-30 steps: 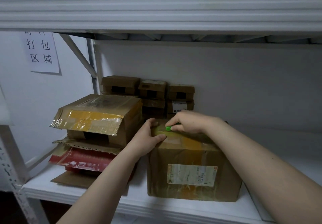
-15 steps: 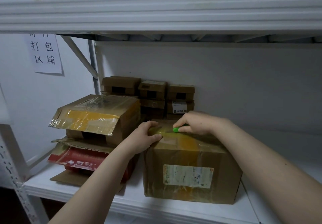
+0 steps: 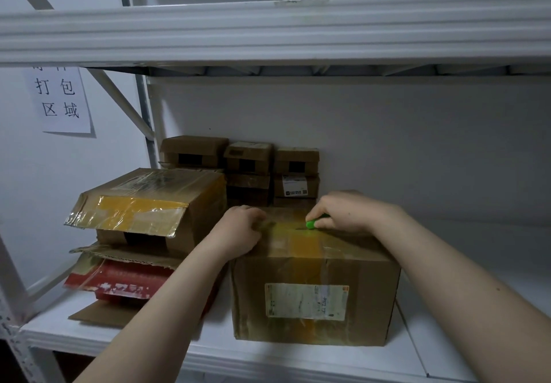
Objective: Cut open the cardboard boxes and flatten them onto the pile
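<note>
One box (image 3: 313, 269): left hand (image 3: 240, 230) grips edge, right hand (image 3: 346, 211) holds cutter (image 3: 310, 224).

A large box (image 3: 313, 278) stands on the shelf board (image 3: 268, 361), near its front edge and right of the middle. Just left of it lies the pile (image 3: 119, 281), flattened cardboard at the bottom with an opened box (image 3: 155, 200) on top. Behind both, against the back wall, small boxes (image 3: 247, 171) are stacked in two layers. The left hand (image 3: 238, 230) grips the large box's top front left corner. The right hand (image 3: 346, 211) sits on the top further right, holding a cutter (image 3: 310, 224) whose tip meets the top seam between the two hands. An upper shelf (image 3: 268, 33) runs overhead, and a paper sign (image 3: 61, 99) hangs on the left wall
</note>
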